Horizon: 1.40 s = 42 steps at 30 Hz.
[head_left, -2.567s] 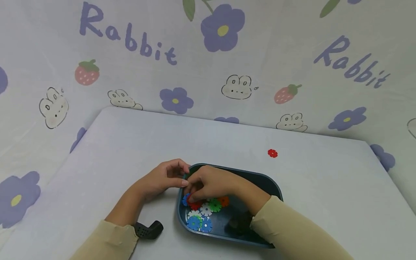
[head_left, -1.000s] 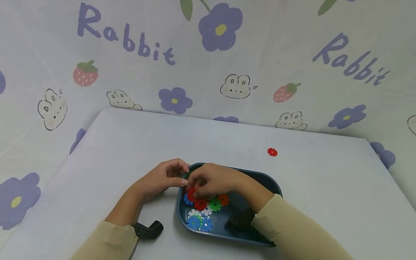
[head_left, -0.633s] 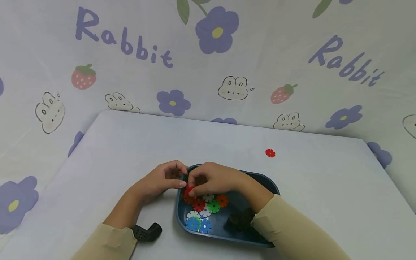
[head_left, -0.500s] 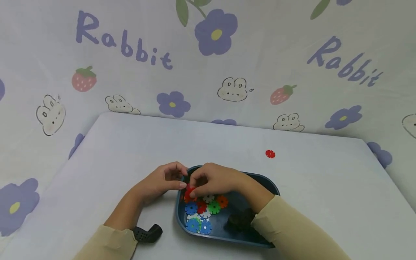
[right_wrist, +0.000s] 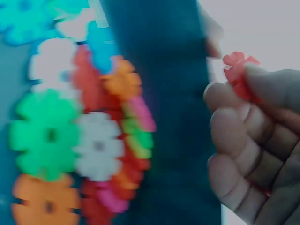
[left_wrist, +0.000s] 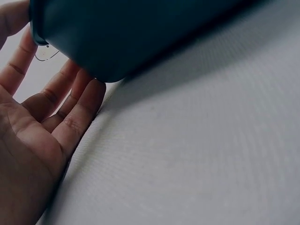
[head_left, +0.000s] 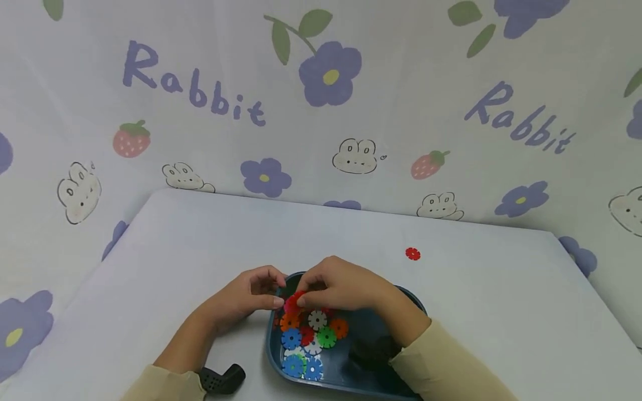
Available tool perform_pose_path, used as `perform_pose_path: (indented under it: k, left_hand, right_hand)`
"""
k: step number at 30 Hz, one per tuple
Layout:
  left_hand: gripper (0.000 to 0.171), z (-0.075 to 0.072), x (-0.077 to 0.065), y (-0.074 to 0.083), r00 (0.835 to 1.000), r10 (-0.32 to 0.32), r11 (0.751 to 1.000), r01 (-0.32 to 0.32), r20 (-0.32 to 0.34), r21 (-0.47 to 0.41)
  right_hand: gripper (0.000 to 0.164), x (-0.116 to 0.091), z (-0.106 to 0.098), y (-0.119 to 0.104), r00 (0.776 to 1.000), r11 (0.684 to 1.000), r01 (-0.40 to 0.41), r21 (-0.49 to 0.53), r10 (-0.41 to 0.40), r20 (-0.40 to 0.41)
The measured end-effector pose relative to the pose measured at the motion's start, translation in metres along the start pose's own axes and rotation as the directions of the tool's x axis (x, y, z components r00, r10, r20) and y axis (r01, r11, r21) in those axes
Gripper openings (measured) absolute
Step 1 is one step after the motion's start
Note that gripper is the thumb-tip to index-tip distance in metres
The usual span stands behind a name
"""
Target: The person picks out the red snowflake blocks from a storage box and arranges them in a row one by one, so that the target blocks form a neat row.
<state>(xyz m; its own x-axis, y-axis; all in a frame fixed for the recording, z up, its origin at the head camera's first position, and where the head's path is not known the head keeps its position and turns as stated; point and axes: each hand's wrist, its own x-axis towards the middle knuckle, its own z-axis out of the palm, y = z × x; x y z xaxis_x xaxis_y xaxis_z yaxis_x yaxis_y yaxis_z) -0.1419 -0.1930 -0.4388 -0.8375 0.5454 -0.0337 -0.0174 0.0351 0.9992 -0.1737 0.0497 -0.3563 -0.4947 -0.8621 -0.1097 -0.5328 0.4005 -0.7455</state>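
Note:
My right hand [head_left: 346,287] pinches a red snowflake-shaped plastic disc [right_wrist: 236,65] between thumb and fingers, over the far left part of a dark blue tray [head_left: 269,351]. Its other fingers are curled in, as the right wrist view shows. At the tray's left corner, my left hand [head_left: 238,298] has its fingers loosely bent. In the left wrist view its fingertips [left_wrist: 96,89] lie against the tray's outer wall. More notched discs lie heaped in the tray's left half, among them a green disc [head_left: 327,337], a white disc [head_left: 317,319] and a blue disc [head_left: 291,338].
One loose red disc [head_left: 413,254] lies on the white table [head_left: 215,234] beyond the tray. Dark shadow covers the tray's right part, beside my right sleeve [head_left: 446,362]. A black wrist device [head_left: 223,380] sits by my left cuff. Behind the table hangs a patterned cloth [head_left: 296,128].
My right hand has drawn the red disc up from the pile, uncovering blue, orange and white discs. My left hand stays at the corner. The head view has tilted upward.

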Motion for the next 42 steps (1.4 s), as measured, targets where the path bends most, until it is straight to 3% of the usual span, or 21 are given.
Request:
perform_pose_path:
  k: [4, 9, 12, 16, 20, 28, 36, 42]
  left_hand:
    - [0.032, 0.005, -0.001, -0.004, 0.999, -0.032, 0.999, 0.032, 0.008, -0.014]
    - [0.033, 0.009, -0.001, -0.001, 0.999, -0.054, 0.999, 0.054, 0.0, -0.006]
    - [0.032, 0.009, 0.0, 0.002, 0.999, -0.045, 0.999, 0.045, -0.007, 0.004]
    - [0.03, 0.008, 0.001, 0.004, 1.0, -0.027, 1.0, 0.027, -0.003, 0.007]
    - [0.03, 0.007, 0.001, 0.004, 1.0, -0.007, 1.0, 0.007, -0.002, 0.009]
    - [0.033, 0.005, -0.003, 0.001, 1.0, 0.001, 1.0, -0.001, -0.011, -0.007]
    - [0.034, 0.004, -0.003, 0.001, 1.0, 0.0, 1.0, 0.0, -0.03, -0.008]
    - [0.04, 0.005, -0.004, 0.002, 0.999, -0.036, 0.999, 0.035, -0.037, -0.025]
  right_hand:
    - [0.015, -0.02, -0.005, -0.006, 0.992, 1.0, -0.019, -0.007, 0.018, -0.127]
    - [0.029, -0.04, -0.016, -0.02, 0.961, 0.996, -0.007, -0.085, -0.017, -0.276]
    - [0.032, -0.046, -0.022, -0.026, 0.946, 0.99, 0.026, -0.135, -0.068, -0.318]
    - [0.031, -0.05, -0.029, -0.028, 0.937, 0.994, 0.057, -0.093, -0.085, -0.339]
    - [0.032, -0.058, -0.039, -0.026, 0.912, 0.997, 0.045, -0.07, -0.07, -0.404]
    - [0.027, -0.079, -0.065, -0.001, 0.841, 0.996, -0.092, -0.004, 0.075, -0.536]
    - [0.036, -0.094, -0.085, 0.032, 0.723, 0.96, -0.271, 0.069, 0.25, -0.645]
    - [0.045, -0.106, -0.092, 0.068, 0.657, 0.927, -0.343, 0.154, 0.353, -0.666]
